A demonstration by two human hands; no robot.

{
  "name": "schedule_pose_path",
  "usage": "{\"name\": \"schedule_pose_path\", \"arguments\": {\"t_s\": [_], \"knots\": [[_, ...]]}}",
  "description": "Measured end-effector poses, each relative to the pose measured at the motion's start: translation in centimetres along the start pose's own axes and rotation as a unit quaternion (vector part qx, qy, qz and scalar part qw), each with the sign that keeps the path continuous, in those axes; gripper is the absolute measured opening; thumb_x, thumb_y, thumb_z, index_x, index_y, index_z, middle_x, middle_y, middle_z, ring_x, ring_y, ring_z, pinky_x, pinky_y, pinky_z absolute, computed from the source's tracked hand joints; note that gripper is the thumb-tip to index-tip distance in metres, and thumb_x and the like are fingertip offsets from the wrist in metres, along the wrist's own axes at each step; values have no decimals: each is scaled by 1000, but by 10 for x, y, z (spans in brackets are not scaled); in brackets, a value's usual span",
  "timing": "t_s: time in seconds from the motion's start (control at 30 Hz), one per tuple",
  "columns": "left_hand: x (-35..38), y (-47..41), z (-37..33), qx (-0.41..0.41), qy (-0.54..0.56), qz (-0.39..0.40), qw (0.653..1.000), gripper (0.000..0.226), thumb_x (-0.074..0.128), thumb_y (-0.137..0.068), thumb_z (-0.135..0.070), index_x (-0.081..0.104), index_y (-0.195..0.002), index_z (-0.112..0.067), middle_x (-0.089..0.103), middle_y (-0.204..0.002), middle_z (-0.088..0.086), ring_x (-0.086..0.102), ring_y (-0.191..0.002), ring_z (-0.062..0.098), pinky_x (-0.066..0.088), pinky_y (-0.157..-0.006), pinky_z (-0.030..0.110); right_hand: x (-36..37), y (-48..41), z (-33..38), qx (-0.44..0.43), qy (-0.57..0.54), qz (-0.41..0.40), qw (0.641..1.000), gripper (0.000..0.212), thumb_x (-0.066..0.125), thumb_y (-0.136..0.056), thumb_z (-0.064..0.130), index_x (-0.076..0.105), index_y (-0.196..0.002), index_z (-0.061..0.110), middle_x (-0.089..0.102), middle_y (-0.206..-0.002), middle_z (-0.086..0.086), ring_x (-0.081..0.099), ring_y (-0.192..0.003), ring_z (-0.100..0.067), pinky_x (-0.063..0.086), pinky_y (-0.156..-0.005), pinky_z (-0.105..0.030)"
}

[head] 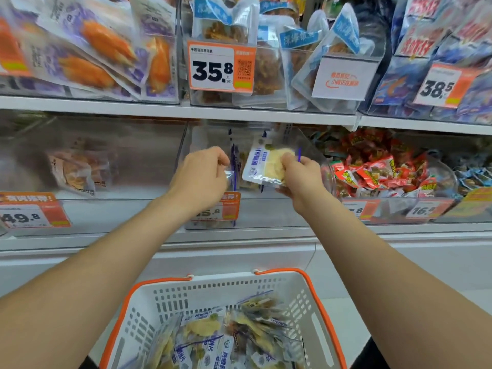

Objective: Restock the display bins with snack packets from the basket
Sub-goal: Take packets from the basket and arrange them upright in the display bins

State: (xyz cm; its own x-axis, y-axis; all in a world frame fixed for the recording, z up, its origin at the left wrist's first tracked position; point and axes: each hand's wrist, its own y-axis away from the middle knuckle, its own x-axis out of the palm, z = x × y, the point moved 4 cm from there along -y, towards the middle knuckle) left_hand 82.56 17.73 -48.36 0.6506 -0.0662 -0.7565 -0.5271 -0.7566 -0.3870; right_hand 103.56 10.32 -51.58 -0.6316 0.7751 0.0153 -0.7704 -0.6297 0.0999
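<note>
A white basket with orange rim (316, 296) sits below me, holding several clear snack packets (210, 339) with blue-and-white labels and pale yellow slices. My right hand (299, 177) grips one such snack packet (263, 165) at the mouth of the clear middle display bin (266, 209) on the lower shelf. My left hand (203, 174) is beside it, fingers curled, pinching the corner of another clear packet (231, 174) that stands upright in the same bin. More packets stand behind in that bin, partly hidden by my hands.
A bin to the left (80, 166) holds a few brownish packets. At the right sits a bin of red packets (378, 169). The upper shelf (186, 109) carries full bins with price tags 35.8 and 38.5. Orange price tags line the lower shelf front.
</note>
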Motion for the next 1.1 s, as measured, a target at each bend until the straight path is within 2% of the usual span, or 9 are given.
{"name": "schedule_pose_path", "arguments": {"t_s": [0.13, 0.23, 0.33, 0.5, 0.6, 0.7, 0.9, 1.03, 1.1], "knots": [[14, -5, 6, -5, -70, 64, 995, 31, 57, -97, -13, 68, -126, -18, 63, -133, 6, 54, -125, 27, 46, -104, 42, -14, -32, 5, -139, 190, -82, 968, 22, 45, -106, 22, 54, -121, 8, 61, -105, -8, 57, -96, -29, 44, -80, -36], [13, -12, 7, -50, -16, 44, 998, 34, 56, -94, -6, 72, -122, -16, 67, -126, 4, 62, -102, 22, 47, -85, 32, -11, -49, -2, -133, 301, -15, 944, 22, 60, -96, 19, 62, -113, 6, 69, -100, -13, 67, -92, -31, 56, -76, -40], [17, -17, 6, -59, -11, 63, 996, 37, 56, -93, -4, 71, -124, -18, 65, -93, -5, 64, -93, 25, 56, -91, 42, -4, -56, -4, -127, 355, 27, 926, 16, 75, -88, 18, 71, -97, 5, 71, -85, -9, 70, -79, -21, 58, -63, -30], [28, -24, 15, -68, -37, 97, 992, 38, 59, -94, -8, 71, -127, -22, 62, -144, 4, 65, -111, 31, 52, -104, 52, 6, -68, -2, -164, 418, 5, 893, 34, 83, -83, 28, 68, -77, -1, 67, -73, -12, 65, -73, -26, 43, -57, -30], [31, -26, 18, -68, -58, 101, 991, 36, 55, -93, -9, 75, -119, -22, 66, -139, 1, 59, -123, 30, 49, -101, 42, 12, -77, -6, -162, 429, -17, 888, 45, 82, -80, 44, 59, -68, 7, 60, -68, -9, 60, -62, -24, 33, -48, -27], [34, -26, 18, -65, -81, 110, 988, 33, 51, -91, -13, 77, -108, -25, 70, -127, -2, 51, -130, 32, 40, -94, 40, 19, -83, -7, -152, 415, -28, 896, 45, 81, -79, 48, 65, -83, 6, 64, -79, -12, 59, -64, -24, 29, -45, -22], [32, -22, 21, -35, -107, 121, 986, 36, 38, -77, -28, 74, -86, -29, 71, -104, -5, 58, -113, 32, 51, -98, 55, 35, -82, -14, -117, 380, -9, 918, 31, 80, -84, 29, 67, -99, 5, 70, -97, -13, 67, -80, -27, 52, -60, -29], [31, -18, 22, -10, -118, 102, 988, 37, 39, -80, -28, 75, -86, -27, 70, -98, -5, 60, -106, 30, 54, -92, 53, 40, -73, -20, -85, 375, 38, 922, 27, 74, -88, 18, 61, -109, 6, 68, -98, -11, 68, -83, -24, 59, -62, -34], [32, -18, 25, 1, -124, 79, 989, 32, 40, -85, -26, 71, -78, -25, 68, -89, -4, 61, -95, 28, 55, -83, 49, 39, -67, -20, -72, 377, 67, 921, 30, 72, -88, 17, 55, -112, 10, 65, -103, -10, 66, -89, -25, 63, -74, -41]]}}
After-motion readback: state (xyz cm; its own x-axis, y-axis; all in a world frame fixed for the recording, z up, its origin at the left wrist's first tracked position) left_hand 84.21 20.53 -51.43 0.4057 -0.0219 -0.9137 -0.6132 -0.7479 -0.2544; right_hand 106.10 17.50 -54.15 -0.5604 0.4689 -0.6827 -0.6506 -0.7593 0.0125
